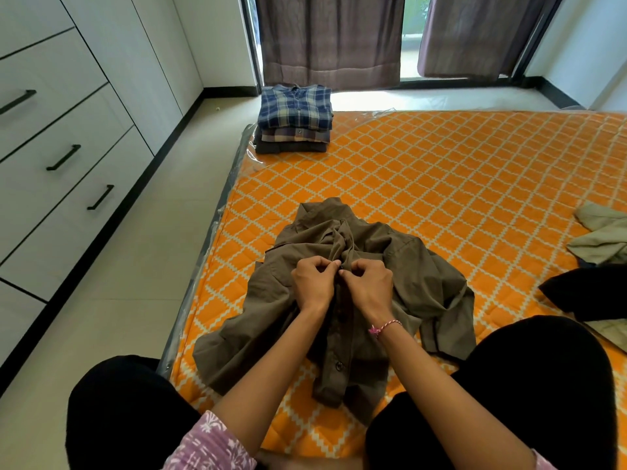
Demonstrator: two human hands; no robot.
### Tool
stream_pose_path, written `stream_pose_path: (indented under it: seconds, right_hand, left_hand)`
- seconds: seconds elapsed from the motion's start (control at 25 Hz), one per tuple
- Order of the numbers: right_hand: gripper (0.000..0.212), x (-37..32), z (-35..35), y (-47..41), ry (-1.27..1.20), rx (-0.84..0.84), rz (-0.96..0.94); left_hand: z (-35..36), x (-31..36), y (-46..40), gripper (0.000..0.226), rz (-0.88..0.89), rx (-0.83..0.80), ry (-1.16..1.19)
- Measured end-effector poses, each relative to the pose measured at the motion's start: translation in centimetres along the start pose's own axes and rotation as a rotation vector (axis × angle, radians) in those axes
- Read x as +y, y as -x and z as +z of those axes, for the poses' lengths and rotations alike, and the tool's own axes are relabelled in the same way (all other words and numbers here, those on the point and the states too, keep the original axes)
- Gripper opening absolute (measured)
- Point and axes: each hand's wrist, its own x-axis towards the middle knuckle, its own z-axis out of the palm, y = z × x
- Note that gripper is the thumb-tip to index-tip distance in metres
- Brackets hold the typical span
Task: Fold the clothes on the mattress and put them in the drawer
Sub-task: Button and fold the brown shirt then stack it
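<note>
You are partway through the job, by the look of it. Your left hand [314, 283] and right hand [368, 284] both have their fingers curled in, pinching the front placket of the olive-brown shirt [339, 300], which lies crumpled and unfolded on the near part of the orange mattress [475, 184]; you seem to be doing up a button before folding. At the mattress's far left corner sits a stack of folded shirts [294, 120], a blue plaid one on top, so that much folding is done. To the right of the olive-brown shirt, at the mattress's right edge, a beige garment [602, 235] and a dark garment [590, 290] lie loose, well apart from your hands, so more folding is left. Nothing appears to have gone into storage yet: the drawers [61, 157], across the floor to the left of the mattress, are all closed, and the folded stack has not been carried over.
</note>
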Motion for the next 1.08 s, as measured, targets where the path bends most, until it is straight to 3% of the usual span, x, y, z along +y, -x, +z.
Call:
stream_pose_path:
  seconds: [0.24, 0.4, 0.56, 0.68, 0.76, 0.88, 1.08]
  right_hand:
    - [0.028, -0.1, 0.7, 0.3, 0.063, 0.031, 0.035]
    - [0.028, -0.7, 0.5, -0.6, 0.044, -0.057, 0.025]
    - [0.038, -1.9, 0.0, -2.0, 0.041, -0.086, 0.053]
    - [0.045, -2.9, -0.2, -3.3, -0.025, -0.128, 0.086]
    - [0.039, -3.6, -0.3, -4.3, -0.046, -0.136, 0.084]
    - [0.031, -4.6, -0.5, -5.8, -0.049, -0.114, 0.077]
    - [0.022, -5.6, -0.3, -8.5, -0.138, -0.056, 0.112]
  left_hand:
    - [0.3, 0.3, 0.1, 0.015, 0.003, 0.019, -0.033]
    - [-0.5, 1.0, -0.8, 0.022, -0.057, -0.032, -0.019]
    - [-1.8, 1.8, -2.4, 0.031, -0.096, -0.151, 0.132]
    - [-2.9, 2.2, -3.3, 0.021, -0.024, -0.192, 0.175]
    - [-3.5, 1.8, -3.4, 0.006, 0.089, -0.215, 0.074]
    - [-4.1, 0.8, -3.0, 0.014, 0.211, -0.286, -0.17]
    - [-4.9, 2.0, -4.4, 0.016, 0.234, -0.269, -0.308]
